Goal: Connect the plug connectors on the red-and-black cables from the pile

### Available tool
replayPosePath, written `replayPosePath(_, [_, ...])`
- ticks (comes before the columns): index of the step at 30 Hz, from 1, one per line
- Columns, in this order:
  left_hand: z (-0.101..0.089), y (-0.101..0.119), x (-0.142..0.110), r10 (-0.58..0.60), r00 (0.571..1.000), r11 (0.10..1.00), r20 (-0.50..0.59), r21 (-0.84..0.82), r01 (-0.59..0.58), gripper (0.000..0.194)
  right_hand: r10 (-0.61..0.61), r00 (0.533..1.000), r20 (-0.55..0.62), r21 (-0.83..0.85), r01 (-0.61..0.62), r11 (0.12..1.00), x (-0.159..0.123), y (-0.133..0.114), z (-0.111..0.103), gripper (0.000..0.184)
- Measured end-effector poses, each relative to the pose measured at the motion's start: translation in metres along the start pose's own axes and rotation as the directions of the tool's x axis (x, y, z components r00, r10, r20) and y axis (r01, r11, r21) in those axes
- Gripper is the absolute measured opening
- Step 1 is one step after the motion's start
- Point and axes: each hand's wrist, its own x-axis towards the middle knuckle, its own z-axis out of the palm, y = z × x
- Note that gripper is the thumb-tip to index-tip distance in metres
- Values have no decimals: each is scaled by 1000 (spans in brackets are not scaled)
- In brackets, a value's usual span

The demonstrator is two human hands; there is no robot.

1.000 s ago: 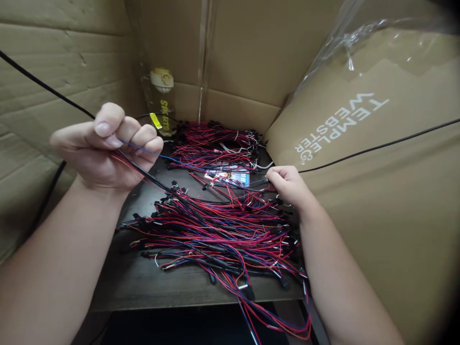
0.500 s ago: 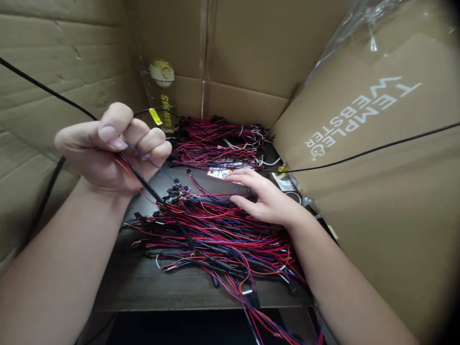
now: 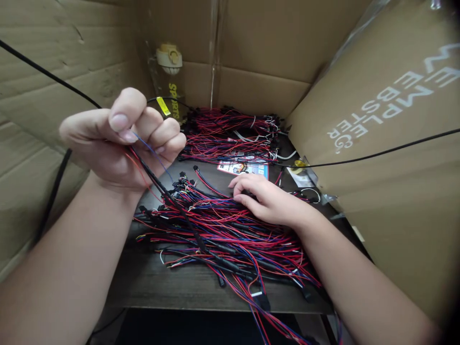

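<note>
My left hand (image 3: 122, 139) is raised above the dark table (image 3: 172, 287), fingers closed in a pinch on a thin cable with red, blue and black wires (image 3: 158, 179) that runs down into the near pile. My right hand (image 3: 266, 199) lies on the near pile of red, blue and black wire harnesses (image 3: 230, 239), its fingers curled loosely onto the wires. A second pile of the same harnesses (image 3: 230, 136) lies farther back. A small printed card (image 3: 244, 168) rests between the two piles, just beyond my right fingertips.
Cardboard walls surround the table on the left, back and right; the right sheet (image 3: 388, 143) bears white lettering. A clear bottle with a yellow cap (image 3: 168, 72) stands at the back left. Thin black cords (image 3: 377, 153) cross the view on both sides.
My right hand has left the right edge by the cardboard and moved left onto the near pile, going from a fist to laid-out fingers. The left hand keeps its pinch on the cable.
</note>
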Motion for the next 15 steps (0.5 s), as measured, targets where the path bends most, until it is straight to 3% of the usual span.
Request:
replayPosePath(5, [-1, 0, 0, 31, 999, 999, -33, 43, -30, 32, 43, 994, -104, 39, -39, 998, -7, -5, -7, 12])
replayPosePath(10, [-2, 0, 1, 65, 992, 982, -110, 185, -43, 40, 133, 983, -125, 230, -101, 968, -10, -9, -10, 14])
replayPosePath(15, [1, 0, 0, 84, 989, 988, -124, 136, -67, 37, 187, 964, -190, 278, -130, 952, -10, -6, -9, 16])
